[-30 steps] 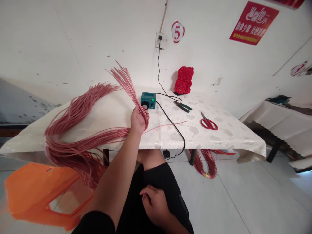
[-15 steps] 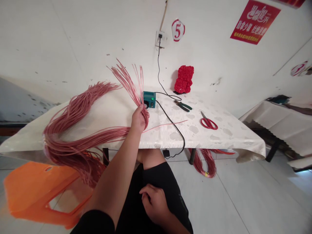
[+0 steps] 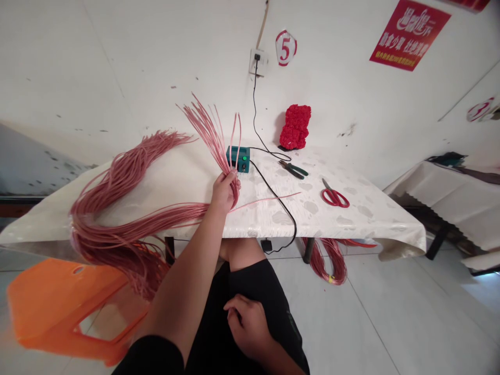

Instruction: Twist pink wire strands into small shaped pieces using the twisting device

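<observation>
As our left grip [image 3: 224,195] clasps pink strands [image 3: 215,147] — fanning them, seemingly — separating one would want our right hand [image 3: 250,327], curled, contents hidden.

Can't see full box [image 3: 244,153] behind strands [image 3: 217,151], coil [image 3: 339,266] under worktop [image 3: 175,182] or banner [image 3: 474,4] past top edge; can't trace stool [image 3: 47,307] through blur.

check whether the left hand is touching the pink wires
Touching: the head view shows the left hand closed around a bunch of the pink wires, whose free ends fan out above it.
</observation>
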Available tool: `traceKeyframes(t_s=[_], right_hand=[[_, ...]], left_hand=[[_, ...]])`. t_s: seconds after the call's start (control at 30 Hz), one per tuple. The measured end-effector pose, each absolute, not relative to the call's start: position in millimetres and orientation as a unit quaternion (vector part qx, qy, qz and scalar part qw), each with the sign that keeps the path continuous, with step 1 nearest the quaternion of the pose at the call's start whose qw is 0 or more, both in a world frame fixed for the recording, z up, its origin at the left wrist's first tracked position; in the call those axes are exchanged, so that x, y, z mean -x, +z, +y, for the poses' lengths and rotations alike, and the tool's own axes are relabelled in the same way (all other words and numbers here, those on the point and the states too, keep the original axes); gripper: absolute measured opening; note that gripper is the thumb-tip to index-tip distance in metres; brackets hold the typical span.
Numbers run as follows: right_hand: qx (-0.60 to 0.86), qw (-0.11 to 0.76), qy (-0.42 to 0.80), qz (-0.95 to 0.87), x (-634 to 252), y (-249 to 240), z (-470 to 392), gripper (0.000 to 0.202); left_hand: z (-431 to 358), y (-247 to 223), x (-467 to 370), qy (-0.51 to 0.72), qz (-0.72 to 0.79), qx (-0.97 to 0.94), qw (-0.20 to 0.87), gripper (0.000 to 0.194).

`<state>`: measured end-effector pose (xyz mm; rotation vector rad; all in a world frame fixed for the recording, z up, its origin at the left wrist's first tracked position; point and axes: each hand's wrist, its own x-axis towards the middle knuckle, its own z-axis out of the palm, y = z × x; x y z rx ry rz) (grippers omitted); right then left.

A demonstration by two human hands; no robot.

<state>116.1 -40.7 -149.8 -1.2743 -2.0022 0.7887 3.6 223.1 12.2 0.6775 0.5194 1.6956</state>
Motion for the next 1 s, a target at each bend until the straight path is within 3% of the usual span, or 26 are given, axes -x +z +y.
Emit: traceKeyframes(t_s=[0.4, 0.73, 1.0], right_hand=[[0.481, 0.311, 0.294, -0.765, -116.6, -148.0, -39.7, 0.026], [0.474, 0.324, 0.292, -0.765, -117.0, -150.6, -38.0, 0.025], [0.471, 0.324, 0.294, -0.766, -116.5, -148.1, -39.6, 0.025]], left_hand=[[225.1, 9.5, -3.0, 0.719, 0.241, -0.299, 0.579, 0.038], [223.1, 12.9, 1.2, 0.689, 0.231, -0.286, 0.624, 0.027], [223.1, 12.6, -1.0, 0.699, 0.253, -0.308, 0.594, 0.029]])
